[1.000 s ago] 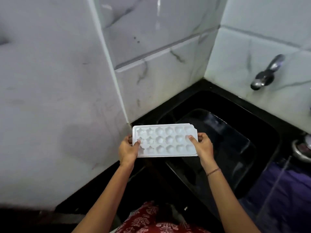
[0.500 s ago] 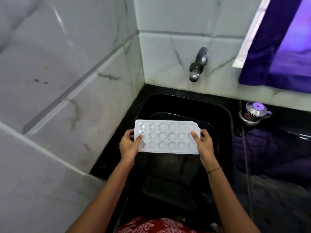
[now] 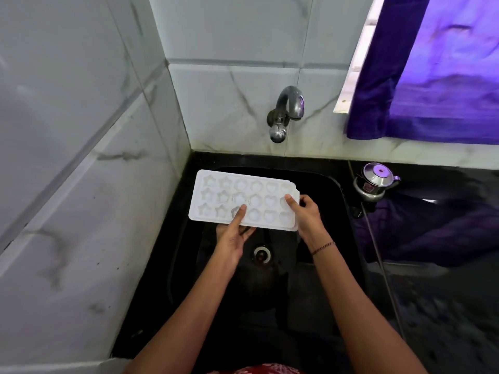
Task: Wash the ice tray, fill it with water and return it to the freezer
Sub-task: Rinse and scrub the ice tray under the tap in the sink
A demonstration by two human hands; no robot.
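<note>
Ice tray held over sink in both hands.
The white ice tray [image 3: 243,190] is above the black sink [image 3: 272,295], with the tap [image 3: 286,112] at its 12 o'clock. The left hand [image 3: 233,238] pinches its 6 o'clock edge, thumb on top. The right hand [image 3: 307,215] grips its 3 o'clock end, thumb on top.

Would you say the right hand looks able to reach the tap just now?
Probably yes: open space lies between the right hand and the tap, though it grips the ice tray, which the left hand also holds.
</note>
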